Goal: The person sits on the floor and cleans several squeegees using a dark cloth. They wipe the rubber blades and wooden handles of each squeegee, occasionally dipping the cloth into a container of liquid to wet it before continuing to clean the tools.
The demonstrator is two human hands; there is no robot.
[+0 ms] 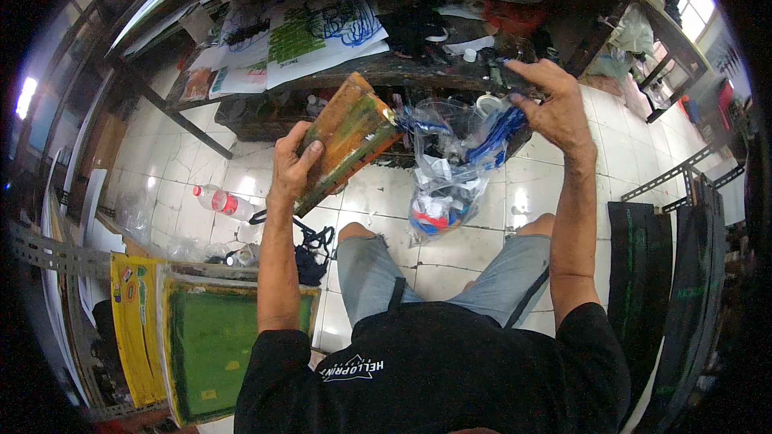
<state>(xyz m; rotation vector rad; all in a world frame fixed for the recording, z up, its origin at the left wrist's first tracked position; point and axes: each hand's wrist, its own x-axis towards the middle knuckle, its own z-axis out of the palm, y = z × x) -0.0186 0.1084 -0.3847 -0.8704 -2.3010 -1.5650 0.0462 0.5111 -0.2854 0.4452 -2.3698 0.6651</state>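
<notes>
My left hand (294,162) is closed around the lower left edge of a small, flat wooden frame (346,143), stained orange and green, that looks like a screen-printing frame. It tilts in front of the bench. To its right a clear plastic bag (450,185) hangs at the bench edge, with crumpled white scraps, red and blue bits inside and blue ink smeared along its upper side. My right hand (560,108) is at the bag's upper right, index finger and thumb apart. The thumb is beside the blue-smeared edge; the other fingers are partly hidden.
A dark workbench (322,72) spans the far side, bearing ink-marked paper sheets (322,32) and a white cap (470,55). A plastic bottle (225,202) lies on the tiled floor. A green screen frame (213,345) leans at left; dark boards (639,273) stand at right.
</notes>
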